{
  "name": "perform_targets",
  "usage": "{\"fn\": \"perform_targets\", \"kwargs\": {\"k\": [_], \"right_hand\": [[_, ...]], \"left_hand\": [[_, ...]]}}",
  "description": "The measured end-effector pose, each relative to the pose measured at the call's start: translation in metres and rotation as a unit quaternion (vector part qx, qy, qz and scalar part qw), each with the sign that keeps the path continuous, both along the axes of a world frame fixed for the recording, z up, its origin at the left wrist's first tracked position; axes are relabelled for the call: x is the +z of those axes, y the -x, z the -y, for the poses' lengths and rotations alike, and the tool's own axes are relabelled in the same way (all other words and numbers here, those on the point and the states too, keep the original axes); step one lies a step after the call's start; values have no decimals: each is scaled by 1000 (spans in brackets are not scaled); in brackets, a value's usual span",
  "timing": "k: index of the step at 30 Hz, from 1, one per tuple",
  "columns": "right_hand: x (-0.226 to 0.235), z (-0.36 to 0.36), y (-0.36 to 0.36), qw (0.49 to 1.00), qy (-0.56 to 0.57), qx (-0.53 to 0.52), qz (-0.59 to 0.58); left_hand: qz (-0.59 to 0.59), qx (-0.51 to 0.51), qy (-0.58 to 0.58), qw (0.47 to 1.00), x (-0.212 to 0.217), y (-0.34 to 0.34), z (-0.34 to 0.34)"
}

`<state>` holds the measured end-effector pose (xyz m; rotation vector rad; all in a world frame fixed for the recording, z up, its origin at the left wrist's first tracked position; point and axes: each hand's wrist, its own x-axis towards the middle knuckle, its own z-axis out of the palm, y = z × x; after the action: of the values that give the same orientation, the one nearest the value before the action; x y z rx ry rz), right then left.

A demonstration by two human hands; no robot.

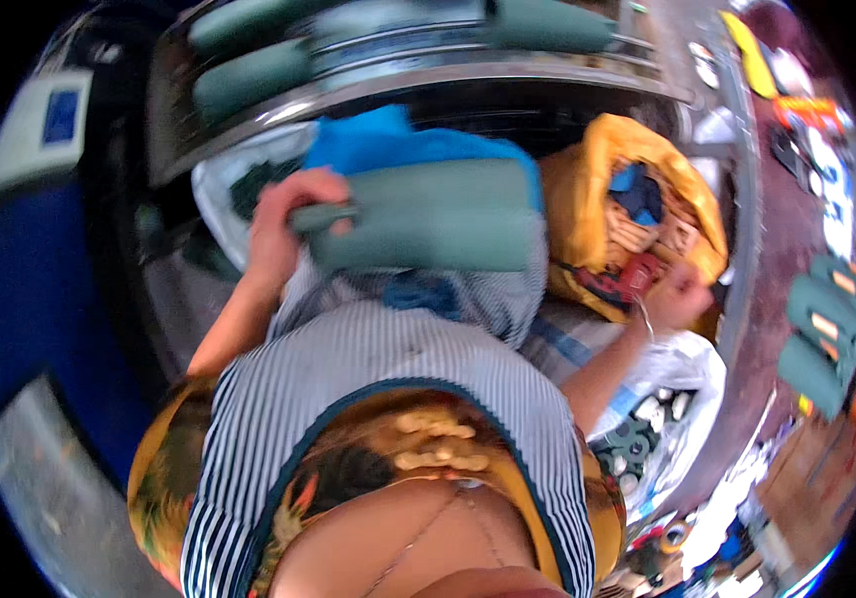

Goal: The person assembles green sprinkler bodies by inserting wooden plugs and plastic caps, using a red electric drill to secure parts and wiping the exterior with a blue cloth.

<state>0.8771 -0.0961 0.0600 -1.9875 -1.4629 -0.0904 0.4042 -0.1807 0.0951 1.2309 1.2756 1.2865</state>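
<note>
Across my lap lies a dark green folded piece of soft, smooth material (pixel 438 214), with a narrow rolled tab at its left end. My left hand (pixel 293 209) is closed around that tab, thumb on top and fingertips curling beneath. Off to the right, my right hand (pixel 677 296) is over the near rim of a yellow bag (pixel 572 199), its fingers curled. Motion blur hides whether it holds anything. Inside the bag are wooden-coloured blocks (pixel 632 235), a dark blue piece (pixel 637 194) and a red item (pixel 639 276).
Ahead is a metal-edged table (pixel 508 75) with green rolls (pixel 254 80). Blue cloth (pixel 378 140) and a white bag (pixel 211 199) lie beyond my lap. At right, a clear plastic bag (pixel 702 364) holds green and white spools. More green pieces (pixel 815 339) rest on a reddish surface.
</note>
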Motion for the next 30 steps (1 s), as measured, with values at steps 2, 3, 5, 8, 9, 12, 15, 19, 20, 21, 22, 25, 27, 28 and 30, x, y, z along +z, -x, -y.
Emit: {"fn": "perform_targets", "kwargs": {"k": [2,3,5,8,9,12,15,19,20,21,22,25,27,28,30], "right_hand": [[64,18,21,969,-134,161,133],[78,20,47,966,-92,237,52],[109,30,110,914,-15,402,58],[96,35,182,823,-7,559,100],[91,35,201,812,-21,574,100],[84,44,236,781,-57,614,101],[87,45,243,750,-70,645,126],[81,49,243,706,-14,695,134],[75,54,246,708,6,695,127],[68,56,249,716,32,690,103],[63,55,256,709,52,700,72],[81,50,262,730,175,654,-92],[70,43,254,766,170,610,-112],[64,44,251,778,167,592,-127],[75,39,231,865,96,489,-62]], "left_hand": [[15,-43,4,999,1,-5,-12],[2,-28,18,999,1,-8,-10],[27,-5,42,999,5,-20,-7],[78,13,59,995,14,-32,1],[71,6,51,996,14,-31,4],[46,16,20,999,10,-31,13],[-18,17,-3,1000,12,-31,15],[-118,14,-85,989,2,-38,21],[-130,24,-53,990,-2,-37,29],[-163,19,-22,986,-6,-34,34],[-93,62,-4,994,-8,-34,38],[34,131,74,988,-13,-38,35],[19,48,42,998,-30,-29,12],[26,-8,55,998,-32,-29,6],[60,-9,60,996,-21,-38,-10]]}}
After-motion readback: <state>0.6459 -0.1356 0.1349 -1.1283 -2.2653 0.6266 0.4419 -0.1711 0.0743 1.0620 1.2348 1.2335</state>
